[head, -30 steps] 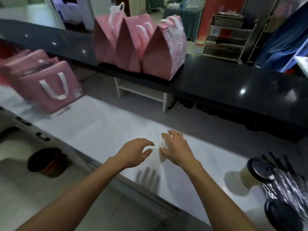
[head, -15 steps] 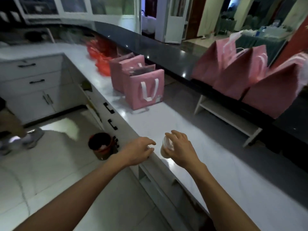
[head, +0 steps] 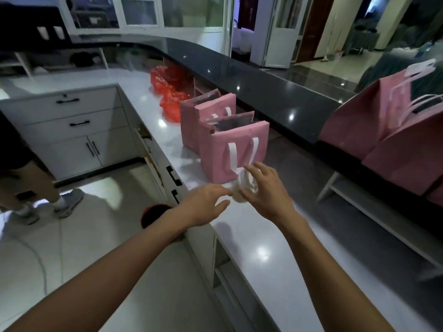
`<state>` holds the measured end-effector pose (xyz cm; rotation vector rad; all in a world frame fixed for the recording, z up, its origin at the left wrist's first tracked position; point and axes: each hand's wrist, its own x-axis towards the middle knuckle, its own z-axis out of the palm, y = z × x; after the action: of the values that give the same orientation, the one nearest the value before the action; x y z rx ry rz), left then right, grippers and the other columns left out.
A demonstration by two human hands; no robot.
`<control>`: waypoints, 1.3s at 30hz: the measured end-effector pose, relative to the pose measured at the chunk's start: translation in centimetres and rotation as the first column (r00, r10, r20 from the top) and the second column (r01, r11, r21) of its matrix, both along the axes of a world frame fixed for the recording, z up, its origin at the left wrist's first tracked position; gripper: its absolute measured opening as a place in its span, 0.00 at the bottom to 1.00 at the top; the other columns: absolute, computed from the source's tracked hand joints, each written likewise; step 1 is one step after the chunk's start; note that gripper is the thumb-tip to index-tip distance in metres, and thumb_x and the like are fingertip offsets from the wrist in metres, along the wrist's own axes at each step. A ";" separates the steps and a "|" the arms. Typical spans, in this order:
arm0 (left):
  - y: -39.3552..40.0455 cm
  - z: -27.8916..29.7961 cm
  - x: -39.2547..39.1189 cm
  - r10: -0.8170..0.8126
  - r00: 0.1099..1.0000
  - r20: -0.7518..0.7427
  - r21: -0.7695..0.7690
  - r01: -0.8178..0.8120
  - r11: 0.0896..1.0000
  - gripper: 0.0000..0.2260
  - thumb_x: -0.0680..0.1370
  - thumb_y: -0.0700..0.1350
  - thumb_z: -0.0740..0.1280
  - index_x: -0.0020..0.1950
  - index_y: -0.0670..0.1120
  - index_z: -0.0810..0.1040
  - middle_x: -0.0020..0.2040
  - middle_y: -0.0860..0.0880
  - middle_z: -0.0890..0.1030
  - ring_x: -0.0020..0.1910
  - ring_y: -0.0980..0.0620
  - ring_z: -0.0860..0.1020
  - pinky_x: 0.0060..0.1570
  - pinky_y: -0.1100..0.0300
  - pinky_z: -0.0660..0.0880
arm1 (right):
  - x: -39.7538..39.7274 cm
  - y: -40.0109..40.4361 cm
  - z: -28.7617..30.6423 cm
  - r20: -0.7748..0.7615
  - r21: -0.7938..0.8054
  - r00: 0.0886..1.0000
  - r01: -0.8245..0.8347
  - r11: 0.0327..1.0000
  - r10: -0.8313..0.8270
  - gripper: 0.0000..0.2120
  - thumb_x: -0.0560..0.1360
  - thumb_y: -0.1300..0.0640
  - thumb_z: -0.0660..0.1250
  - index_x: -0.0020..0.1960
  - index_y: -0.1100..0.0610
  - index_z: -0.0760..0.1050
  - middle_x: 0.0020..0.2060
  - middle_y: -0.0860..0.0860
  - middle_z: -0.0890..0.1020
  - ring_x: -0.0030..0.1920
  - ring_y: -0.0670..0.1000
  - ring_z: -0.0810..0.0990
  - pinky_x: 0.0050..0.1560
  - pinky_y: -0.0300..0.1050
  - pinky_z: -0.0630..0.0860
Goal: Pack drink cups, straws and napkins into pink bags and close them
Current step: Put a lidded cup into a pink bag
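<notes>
1. Here the right hand holds a drink cup above the white desk, its fingers curled round the cup in a close grip; something white, perhaps a napkin, shows against the cup, but it is too blurred to be sure.
2. The left hand is just beside the cup, fingers loosely bent, its fingertips at or near the cup's base; whether they touch it I cannot tell, and its grip holds nothing.
3. The cup is right in front of the nearest pink bag, which stands open-topped on the desk with white handles hanging down its front.
4. A second open pink bag stands just behind it, touching or nearly so.
5. Red plastic bags lie farther along the desk.
6. Closed pink bags sit on the dark upper counter to the right.
7. Another person's legs stand on the floor at left.
</notes>
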<state>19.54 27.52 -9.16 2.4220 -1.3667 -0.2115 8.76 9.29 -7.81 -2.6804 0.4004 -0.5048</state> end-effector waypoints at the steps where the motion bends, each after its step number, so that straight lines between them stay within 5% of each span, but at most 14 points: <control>1: -0.7 0.4 1.2 0.003 1.000 0.010 -0.002 -0.003 1.000 0.17 0.83 0.56 0.59 0.70 0.56 0.75 0.67 0.56 0.78 0.66 0.53 0.74 0.65 0.48 0.72 | 1.2 -0.9 0.5 0.018 0.007 1.000 -0.002 1.000 0.002 0.33 0.75 0.44 0.72 0.76 0.48 0.65 0.75 0.50 0.67 0.75 0.54 0.63 0.68 0.59 0.71; 9: -4.9 4.6 8.7 0.023 0.988 0.151 -0.069 -0.013 0.998 0.13 0.82 0.47 0.64 0.66 0.50 0.80 0.64 0.53 0.80 0.65 0.52 0.75 0.63 0.56 0.71 | 8.0 -6.6 5.0 0.137 0.018 0.990 -0.035 0.999 0.032 0.32 0.75 0.45 0.73 0.76 0.49 0.67 0.75 0.51 0.68 0.74 0.54 0.63 0.69 0.58 0.71; 14: -8.2 7.2 13.1 0.015 0.980 0.200 -0.111 0.008 0.994 0.14 0.81 0.50 0.62 0.64 0.54 0.80 0.57 0.49 0.82 0.57 0.47 0.78 0.55 0.47 0.77 | 12.1 -9.0 7.7 0.220 0.011 0.975 -0.041 0.999 0.038 0.31 0.75 0.48 0.74 0.75 0.52 0.69 0.73 0.51 0.69 0.73 0.54 0.64 0.71 0.50 0.66; 17: -9.9 8.0 16.0 0.009 0.983 0.186 -0.157 0.021 0.987 0.12 0.82 0.48 0.63 0.63 0.51 0.82 0.61 0.51 0.82 0.60 0.49 0.78 0.59 0.49 0.76 | 15.0 -10.3 8.3 0.218 0.012 0.976 -0.007 1.000 0.004 0.33 0.73 0.48 0.76 0.75 0.50 0.69 0.74 0.50 0.68 0.74 0.53 0.63 0.69 0.49 0.67; 22: -12.3 7.3 21.1 -0.068 0.985 0.160 -0.115 0.087 0.990 0.11 0.81 0.44 0.64 0.58 0.50 0.83 0.57 0.50 0.83 0.55 0.46 0.79 0.54 0.49 0.77 | 20.3 -12.0 8.3 0.156 -0.013 0.986 0.054 0.998 -0.051 0.32 0.74 0.50 0.75 0.75 0.50 0.68 0.75 0.50 0.67 0.75 0.53 0.62 0.70 0.51 0.68; 27: -13.7 5.2 27.1 -0.218 0.966 0.138 -0.040 0.225 0.974 0.09 0.78 0.51 0.65 0.51 0.53 0.84 0.48 0.53 0.83 0.48 0.49 0.79 0.52 0.51 0.77 | 24.9 -13.0 7.3 -0.032 -0.041 0.998 0.047 0.998 -0.049 0.29 0.75 0.50 0.73 0.74 0.49 0.70 0.73 0.48 0.69 0.72 0.53 0.65 0.70 0.49 0.68; 33: -14.5 2.3 30.7 -0.342 0.916 0.210 0.042 0.341 0.939 0.23 0.76 0.67 0.55 0.52 0.56 0.83 0.49 0.60 0.84 0.56 0.58 0.77 0.75 0.48 0.55 | 28.1 -13.6 5.5 -0.249 -0.035 0.964 0.086 0.996 -0.093 0.26 0.75 0.47 0.71 0.72 0.46 0.72 0.71 0.45 0.71 0.69 0.50 0.69 0.68 0.47 0.69; 39: -14.6 2.7 30.1 -0.463 0.862 0.206 0.121 0.447 0.886 0.29 0.78 0.69 0.49 0.53 0.54 0.83 0.49 0.58 0.83 0.58 0.55 0.75 0.76 0.41 0.40 | 29.6 -13.1 4.9 -0.403 -0.097 0.899 0.144 0.985 -0.171 0.33 0.71 0.45 0.74 0.73 0.43 0.68 0.75 0.44 0.67 0.74 0.50 0.61 0.70 0.50 0.66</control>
<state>49.64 12.95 -6.47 2.1875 -2.0638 -0.0950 38.38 -3.82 -2.89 -2.8248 0.7346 0.0138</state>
